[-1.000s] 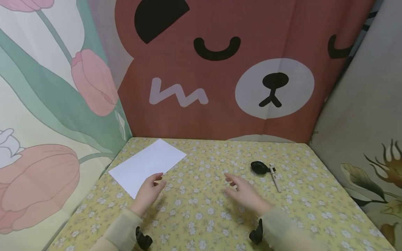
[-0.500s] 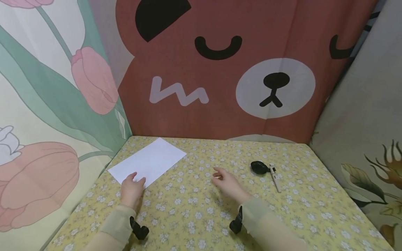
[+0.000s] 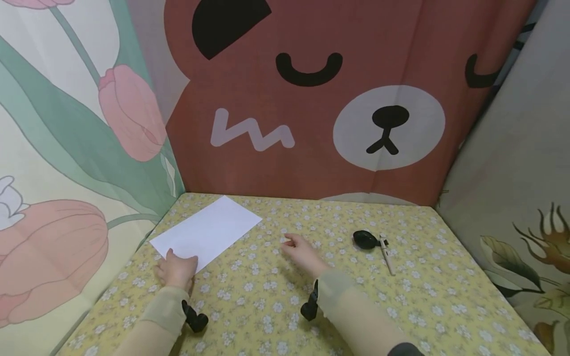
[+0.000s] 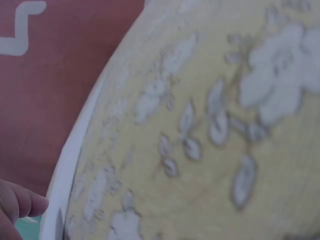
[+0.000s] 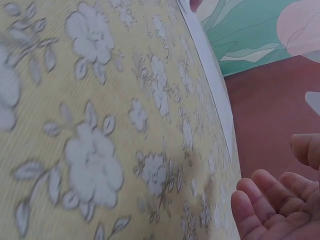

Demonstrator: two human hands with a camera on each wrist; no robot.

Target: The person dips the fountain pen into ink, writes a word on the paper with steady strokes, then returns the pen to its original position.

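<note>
A blank white sheet of paper (image 3: pixel 211 227) lies slanted on the left side of the table. My left hand (image 3: pixel 176 271) is at its near corner, thumb spread to the right and fingers overlapping the paper's edge. In the left wrist view a fingertip (image 4: pixel 37 205) shows right beside the edge of the paper (image 4: pixel 62 185). My right hand (image 3: pixel 304 253) hovers over the tabletop right of the sheet, holding nothing. The right wrist view shows its fingers (image 5: pixel 270 190) loosely bent with the thumb apart from them.
On the right side of the table lie a black oval bulb with a narrow neck (image 3: pixel 365 240) and a slim beige pen-like tool (image 3: pixel 387 259) against it. A yellow flowered cloth (image 3: pixel 267 296) covers the table. Printed curtains (image 3: pixel 249 173) close in the back and sides.
My left hand has moved left and come to the paper's near corner, its fingers spreading. My right hand has shifted left across the table. The paper and the items on the right stay put.
</note>
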